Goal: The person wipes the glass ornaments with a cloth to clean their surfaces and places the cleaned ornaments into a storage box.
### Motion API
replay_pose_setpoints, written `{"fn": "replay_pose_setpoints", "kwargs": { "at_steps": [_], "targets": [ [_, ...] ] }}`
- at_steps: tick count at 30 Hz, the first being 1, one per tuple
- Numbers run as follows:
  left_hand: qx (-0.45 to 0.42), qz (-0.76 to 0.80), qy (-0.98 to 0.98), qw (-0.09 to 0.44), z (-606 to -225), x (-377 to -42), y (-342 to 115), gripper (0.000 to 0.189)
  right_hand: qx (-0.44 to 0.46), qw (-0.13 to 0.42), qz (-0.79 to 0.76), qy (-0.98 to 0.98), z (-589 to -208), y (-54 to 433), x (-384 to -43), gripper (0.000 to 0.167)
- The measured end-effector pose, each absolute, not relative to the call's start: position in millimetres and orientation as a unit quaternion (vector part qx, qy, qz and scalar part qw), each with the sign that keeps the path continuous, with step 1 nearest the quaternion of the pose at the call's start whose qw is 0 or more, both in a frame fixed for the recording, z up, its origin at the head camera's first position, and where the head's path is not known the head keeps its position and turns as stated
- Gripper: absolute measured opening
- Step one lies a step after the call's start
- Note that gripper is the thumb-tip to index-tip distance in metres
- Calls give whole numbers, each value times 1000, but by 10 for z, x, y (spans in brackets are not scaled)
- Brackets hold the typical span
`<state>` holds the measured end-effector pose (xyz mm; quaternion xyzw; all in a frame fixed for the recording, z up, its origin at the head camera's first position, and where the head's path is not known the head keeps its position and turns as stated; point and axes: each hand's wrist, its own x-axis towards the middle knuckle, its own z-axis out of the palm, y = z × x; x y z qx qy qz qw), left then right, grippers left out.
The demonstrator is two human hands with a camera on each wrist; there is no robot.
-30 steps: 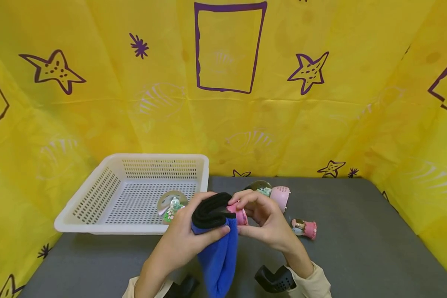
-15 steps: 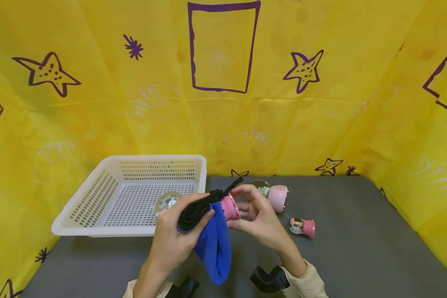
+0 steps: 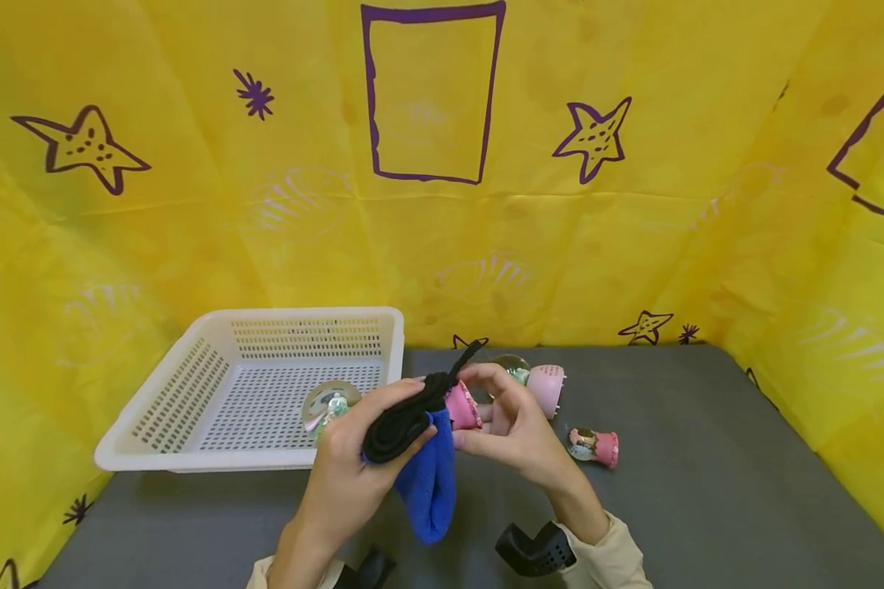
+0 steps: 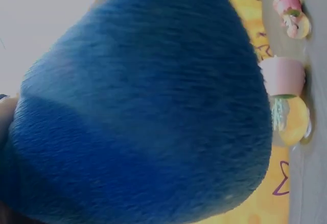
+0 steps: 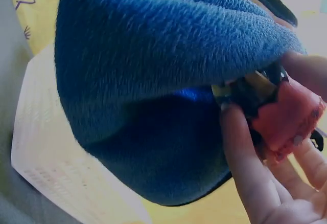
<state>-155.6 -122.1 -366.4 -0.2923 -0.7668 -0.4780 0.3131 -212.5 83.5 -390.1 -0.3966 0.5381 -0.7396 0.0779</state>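
Note:
Folded over on itself, a blue plush cloth (image 3: 429,491) with a black edge is gripped by my left hand (image 3: 342,478), and its lower end hangs down. My right hand (image 3: 519,433) pinches a small snow globe (image 3: 462,406) by its pink base. In the right wrist view the globe's clear ball sits against the cloth fold (image 5: 153,45), with the pink base (image 5: 291,116) sticking out between the fingers. Part of the ball is hidden by cloth and fingers. The cloth (image 4: 153,106) fills most of the left wrist view.
At left on the grey table (image 3: 707,491) stands a white perforated basket (image 3: 206,462), holding a snow globe (image 3: 331,402). Right of my hands lie a larger pink-based globe (image 3: 547,388) and a small one (image 3: 595,447), both on their sides. A yellow patterned curtain (image 3: 442,245) hangs behind.
The cloth has tilted, and its black edge has gone from a rounded fold to a narrow strip slanting up to the right. More of the pink base shows. Both hands still hold on.

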Motion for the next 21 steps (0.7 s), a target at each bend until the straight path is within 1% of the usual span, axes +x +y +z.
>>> {"fn": "replay_pose_setpoints", "kwargs": {
  "at_steps": [2, 8, 11, 13, 14, 18, 21],
  "targets": [
    [-278, -468, -789, 287, -3669, -1541, -1222, 54, -412, 60, -733, 538, -3901, 840, -2132, 48],
    [-227, -461, -839, 178, -3645, -1516, -1246, 67, -456, -10, -701, 548, -3896, 846, -2153, 43],
    [-225, -468, -840, 154, -3634, -1517, -1252, 71, -459, -23, -697, 551, -3902, 843, -2158, 40],
    [-230, -467, -838, 161, -3634, -1517, -1250, 71, -463, -25, -698, 546, -3909, 842, -2158, 39],
    [-235, -467, -835, 172, -3637, -1518, -1248, 70, -465, -25, -700, 542, -3911, 840, -2158, 40],
    [-266, -482, -801, 236, -3661, -1528, -1247, 57, -466, -5, -714, 523, -3924, 827, -2156, 48],
    [-287, -492, -772, 281, -3673, -1543, -1247, 49, -436, 24, -727, 529, -3937, 812, -2146, 51]
  ]
}}
